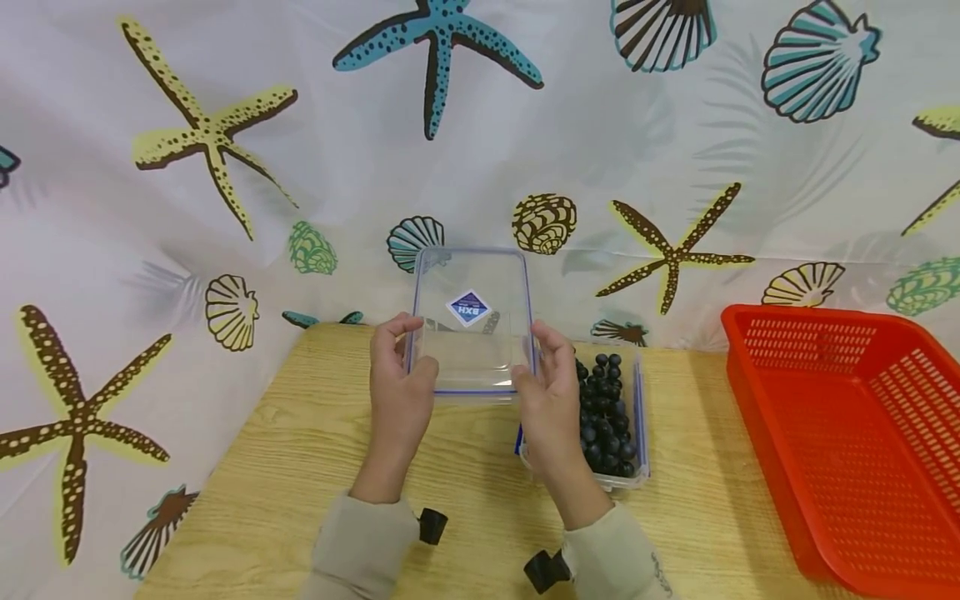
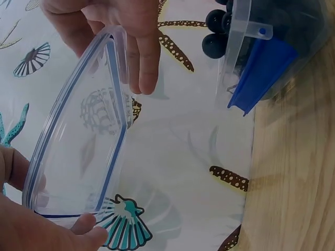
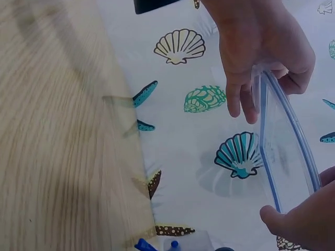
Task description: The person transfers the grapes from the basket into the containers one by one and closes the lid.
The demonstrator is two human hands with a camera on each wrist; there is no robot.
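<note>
Largest first: red perforated basket (image 1: 840,433) on the wooden table (image 1: 300,467), well to the right of the clear container (image 1: 637,417) and apart from it; nothing visible inside the basket. Behind the container, a backdrop cloth printed with starfish and shells.

Next, the container itself, standing open on the table and holding a heap of dark round berries (image 1: 606,408), with a blue clasp hanging at its near-left corner. Lid already off, then; judged from this, the uncovering looks done, while the berries appear untouched and the basket unused.

Then the transparent lid (image 1: 471,321) with blue seal line and a small diamond sticker, held up off the table just left of the container and above its level, tilted toward the camera.

Smallest: left hand (image 1: 399,392) curled on the lid's left edge, thumb in front and fingers behind; right hand (image 1: 550,400) clamped likewise on the right edge, directly beside the container's left wall. Both sets of fingers closed on the rim, none spread free.
</note>
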